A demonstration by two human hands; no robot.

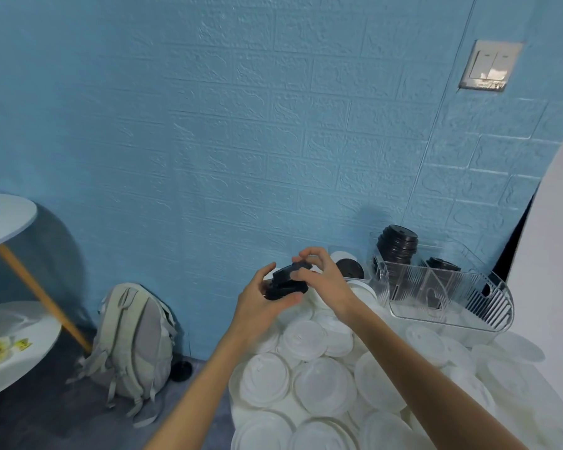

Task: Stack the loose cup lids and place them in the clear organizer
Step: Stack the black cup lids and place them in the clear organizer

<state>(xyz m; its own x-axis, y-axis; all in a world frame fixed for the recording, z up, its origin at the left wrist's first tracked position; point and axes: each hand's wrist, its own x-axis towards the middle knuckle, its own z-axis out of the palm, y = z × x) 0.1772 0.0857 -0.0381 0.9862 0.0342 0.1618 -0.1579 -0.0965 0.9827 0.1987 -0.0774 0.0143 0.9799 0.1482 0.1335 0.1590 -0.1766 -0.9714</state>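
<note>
**Where everything sits**

Loose lids (pixel 319 381) lie spread in front of the person, covering the table (pixel 553 427) from its near edge back towards the wall (pixel 208 125). Behind them and to the right stands the organizer (pixel 442 297), close to the wall, with a tall stack of lids (pixel 397 245) in its left rear part and a lower stack (pixel 442 264) to the right of that. One lid (pixel 350 269) lies just left of the organizer. Above the far lids, both hands meet: the left hand (pixel 260 303) under a small stack (pixel 285 284), the right hand (pixel 322 274) over it. Left of the table, on the floor, a backpack (pixel 134 342) leans against the wall. Further left stands a round side table (pixel 4 219) with a lower shelf (pixel 20 345) beneath. A switch (pixel 488 64) sits high on the wall, upper right.
</note>
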